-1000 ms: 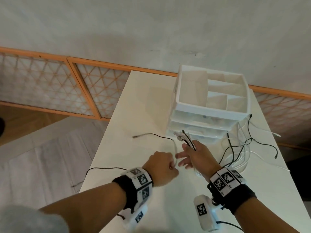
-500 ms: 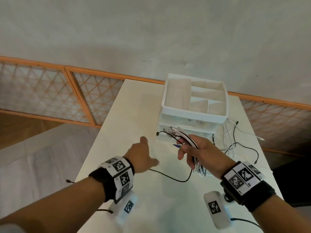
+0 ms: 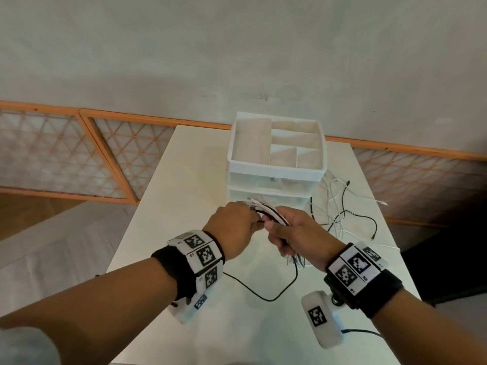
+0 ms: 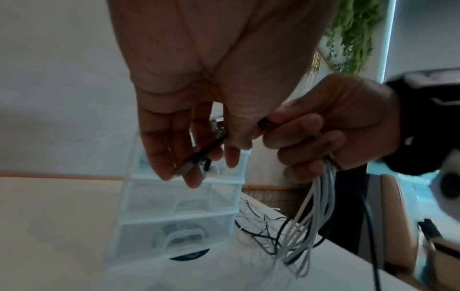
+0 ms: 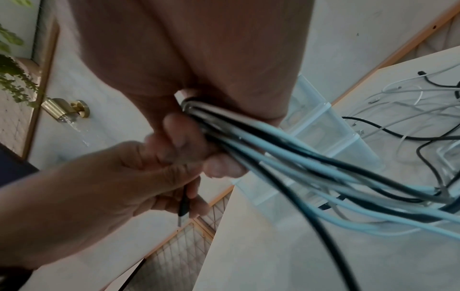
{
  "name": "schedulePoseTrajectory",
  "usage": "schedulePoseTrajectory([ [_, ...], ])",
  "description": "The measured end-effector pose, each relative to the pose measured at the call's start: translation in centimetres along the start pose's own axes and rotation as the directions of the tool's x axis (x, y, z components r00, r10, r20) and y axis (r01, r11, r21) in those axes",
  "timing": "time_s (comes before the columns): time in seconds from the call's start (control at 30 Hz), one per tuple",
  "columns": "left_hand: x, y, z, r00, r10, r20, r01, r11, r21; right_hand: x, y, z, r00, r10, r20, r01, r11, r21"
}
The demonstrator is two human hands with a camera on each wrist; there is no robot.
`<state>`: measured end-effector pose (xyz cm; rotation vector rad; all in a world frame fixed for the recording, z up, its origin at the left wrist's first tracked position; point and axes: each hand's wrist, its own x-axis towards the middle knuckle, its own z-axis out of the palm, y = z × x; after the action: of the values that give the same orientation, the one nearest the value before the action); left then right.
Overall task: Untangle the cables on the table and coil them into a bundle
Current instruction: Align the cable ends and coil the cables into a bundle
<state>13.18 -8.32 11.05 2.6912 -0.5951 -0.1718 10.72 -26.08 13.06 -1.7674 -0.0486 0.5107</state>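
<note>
White and black cables (image 3: 271, 216): a gathered bunch, held above the table (image 3: 184, 180).
Right hand (image 3: 295, 233): I see fingers curled tight round the bunch.
Left hand (image 3: 234, 230): pinches one black plug end (image 4: 196, 157) beside it.
Risk: I judge loose tails (image 3: 342, 217) on the table may snag and re-knot when pulled.
Drawer organiser (image 3: 276, 172): top compartments look empty; the drawers are blurred, perhaps something coiled inside.

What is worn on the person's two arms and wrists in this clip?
Both forearms are bare. The left wrist and right wrist each carry a black band with white tiles printed with black square code markers. Under each hangs a white camera pod with its own marker; a thin black lead trails from the right one.
</note>
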Motion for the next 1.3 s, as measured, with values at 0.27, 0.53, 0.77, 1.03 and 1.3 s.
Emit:
schedulePoseTrajectory([
  [0.27,-1.0,-1.5,-0.8,0.982,-0.178,0.07,0.189,0.952,-0.239,0.1,-0.8,-0.3,0.999,-0.044,-0.017,0.042,0.994,-0.096],
  [0.53,-0.2,2.9,-8.5,0.976,-0.105,-0.188,0.037,0.942,-0.334,0.9,-2.4,0.8,0.991,-0.127,0.031,0.121,0.797,-0.591],
  [0.77,0.7,5.6,-5.8,0.993,-0.115,0.007,0.107,0.901,-0.421,0.7,-5.0,0.8,0.882,-0.467,0.061,0.389,0.65,-0.653],
  [1.03,0.9,4.3,-11.7,0.994,-0.109,-0.034,0.081,0.882,-0.464,1.4,3.3,-5.9,0.957,-0.12,-0.265,-0.107,0.704,-0.702],
  [1.3,-1.3,-1.2,-11.2,0.988,-0.124,0.095,0.153,0.891,-0.427,3.4,4.0,-15.4,0.794,-0.015,-0.608,-0.539,0.443,-0.716],
])
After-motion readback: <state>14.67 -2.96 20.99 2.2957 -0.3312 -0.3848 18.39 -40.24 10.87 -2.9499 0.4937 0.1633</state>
